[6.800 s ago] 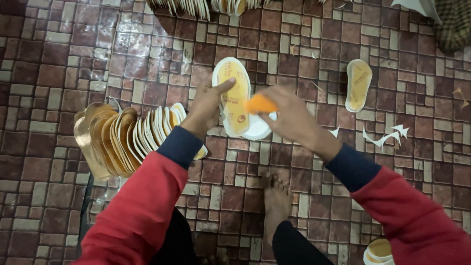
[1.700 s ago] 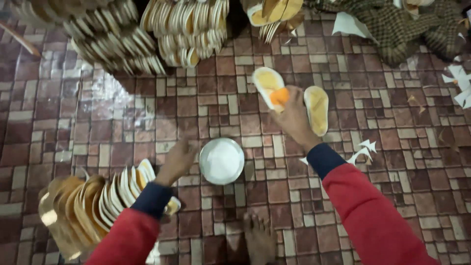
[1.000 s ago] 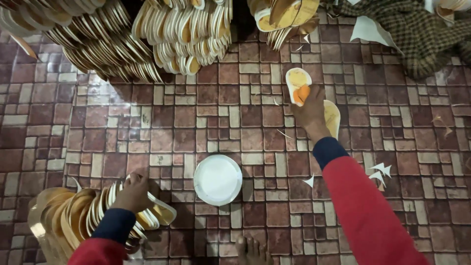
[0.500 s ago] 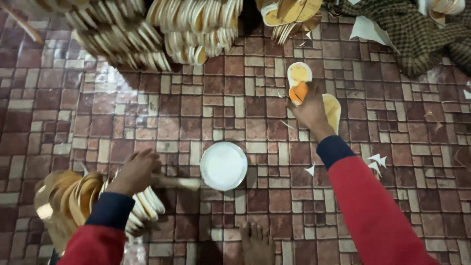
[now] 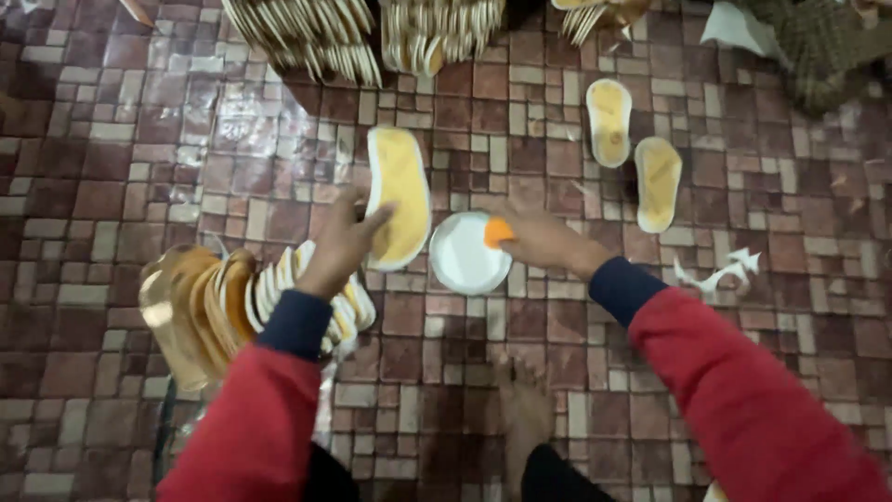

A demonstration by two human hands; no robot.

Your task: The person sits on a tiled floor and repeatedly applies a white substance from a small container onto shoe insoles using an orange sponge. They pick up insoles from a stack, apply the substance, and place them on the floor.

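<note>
mid-frame, left hand point(image 5: 339, 246) pinches a light, bendy yellow insole point(image 5: 398, 197) by its edge; right hand point(image 5: 544, 242) grips an orange sponge point(image 5: 498, 231) over the white bowl point(image 5: 465, 256).

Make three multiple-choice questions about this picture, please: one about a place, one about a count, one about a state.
1. Where is the white bowl?
A. on the tiled floor between the hands
B. on the stack of insoles
C. on the person's foot

2. How many single insoles lie flat on the floor at upper right?
A. one
B. two
C. four

3. What does the left hand do?
A. rests empty
B. holds a yellow insole
C. holds paper scraps

Answers: 1 A, the bowl sits on tiles by the right hand with its orange sponge. 2 B, two lie side by side. 3 B, its fingers grip the insole's lower end.
</note>
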